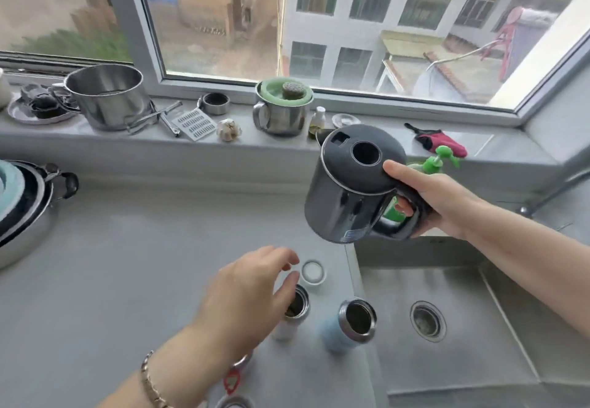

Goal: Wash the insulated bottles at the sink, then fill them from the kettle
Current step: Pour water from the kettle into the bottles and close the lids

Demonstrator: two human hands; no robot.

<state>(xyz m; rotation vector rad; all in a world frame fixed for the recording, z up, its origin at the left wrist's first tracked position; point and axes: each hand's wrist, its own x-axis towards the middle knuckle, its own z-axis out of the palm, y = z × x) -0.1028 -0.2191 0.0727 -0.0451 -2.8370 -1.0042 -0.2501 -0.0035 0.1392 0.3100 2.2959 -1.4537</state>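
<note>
Your right hand [437,203] is wrapped round the handle of the black kettle [344,193], fingers through the loop and thumb lying along the edge of the lid. You hold the kettle in the air, tipped so its closed lid faces you, above the edge of the counter [143,264] where it meets the sink [479,359].

Your left hand [245,296] holds nothing. Its fingers are loosely curved and spread, hovering over the white bottle [295,312], with the thumb close to the rim; you cannot tell whether it touches.

The 2 insulated bottles stand uncapped on the counter. The white one is under your left hand, and the blue bottle [348,328] is just beside it, nearer the sink. A round white cap [313,272] lies flat on the counter behind them.

A green pump dispenser [442,158] shows behind the kettle. On the windowsill [504,142] stand a steel pot [108,98], a steel mug [281,117] with a green lid, and 1 garlic bulb [228,130].
</note>
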